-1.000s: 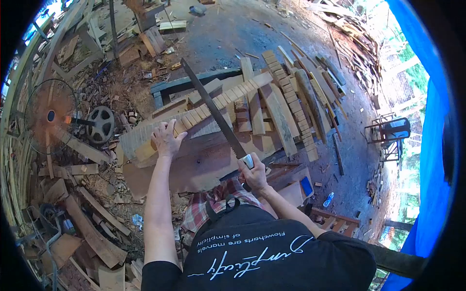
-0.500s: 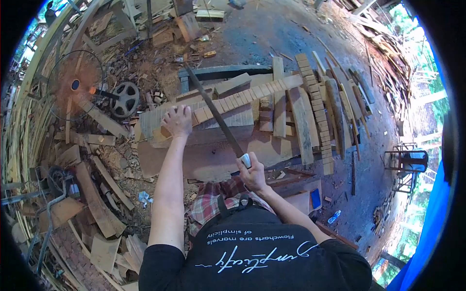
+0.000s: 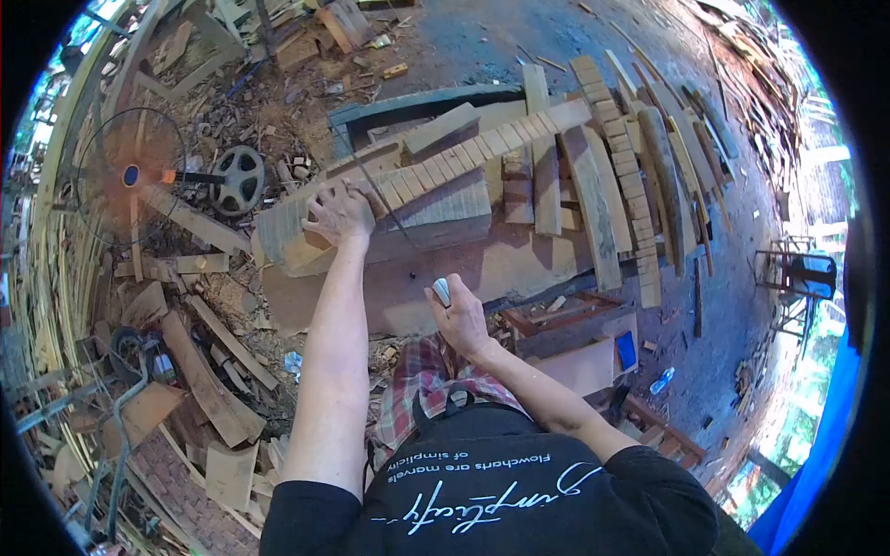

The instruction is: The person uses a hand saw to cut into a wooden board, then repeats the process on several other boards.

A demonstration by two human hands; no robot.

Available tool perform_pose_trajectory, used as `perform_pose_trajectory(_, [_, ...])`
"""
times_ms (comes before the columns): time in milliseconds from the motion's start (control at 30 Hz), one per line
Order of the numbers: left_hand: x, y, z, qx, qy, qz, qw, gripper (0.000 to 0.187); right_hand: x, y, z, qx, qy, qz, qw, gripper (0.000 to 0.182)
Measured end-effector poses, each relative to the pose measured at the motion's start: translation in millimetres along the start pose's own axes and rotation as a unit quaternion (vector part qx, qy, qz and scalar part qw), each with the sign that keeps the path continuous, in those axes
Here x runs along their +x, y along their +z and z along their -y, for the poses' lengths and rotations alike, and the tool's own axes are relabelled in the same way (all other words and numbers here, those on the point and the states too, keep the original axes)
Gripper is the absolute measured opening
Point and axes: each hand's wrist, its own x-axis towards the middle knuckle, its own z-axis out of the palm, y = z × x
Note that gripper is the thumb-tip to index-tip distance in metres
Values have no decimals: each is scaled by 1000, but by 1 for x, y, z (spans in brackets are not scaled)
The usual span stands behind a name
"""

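Observation:
A hand saw [image 3: 375, 185] runs slantwise across a long strip of wood [image 3: 464, 156] marked off in small blocks. Its light handle [image 3: 442, 292] sits in my right hand [image 3: 461, 320], which is closed around it, nearer to my body than the wood. Part of the blade near the handle is hard to make out. My left hand [image 3: 341, 215] presses on the near left end of the strip with its fingers spread, just left of the blade. Under the strip lies a thick wood block [image 3: 436, 222], on a brown board [image 3: 371, 306].
Planks and another notched strip [image 3: 630, 185] lie to the right. A fan [image 3: 132, 175] and a spoked wheel [image 3: 238, 181] stand at the left. Scrap boards [image 3: 199, 380] cover the lower left. A chair [image 3: 807, 276] is at the far right, and a bottle [image 3: 662, 380] lies on the ground.
My right hand has moved back toward my body and slightly left with the saw, whose blade is drawn lower across the strip. My left hand stays on the wood. The camera view has shifted a little.

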Motion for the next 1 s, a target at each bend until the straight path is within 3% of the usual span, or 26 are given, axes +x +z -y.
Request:
perform_pose_trajectory(133, [3,1,2,-2,12,-15,1000,36,-11,10,4,-7,-2,-11,1000,27])
perform_pose_trajectory(233, [8,4,4,34,11,48,998,35,-17,14,9,-20,-22,-39,999,25])
perform_pose_trajectory(400, [11,14,5,21,23,-13,999,32,-22,19,11,-56,-22,-36,998,25])
perform_pose_trajectory(567, [9,1,1,15,28,-1,999,31,-21,19,13,-105,-14,-25,994,24])
perform_pose_trajectory(800, [9,13,5,-9,34,-41,999,31,38,40,26,-73,6,-35,997,25])
perform_pose_trajectory(1000, [8,5,1,19,30,-2,999,30,-1,25,24,-79,18,-28,996,25])
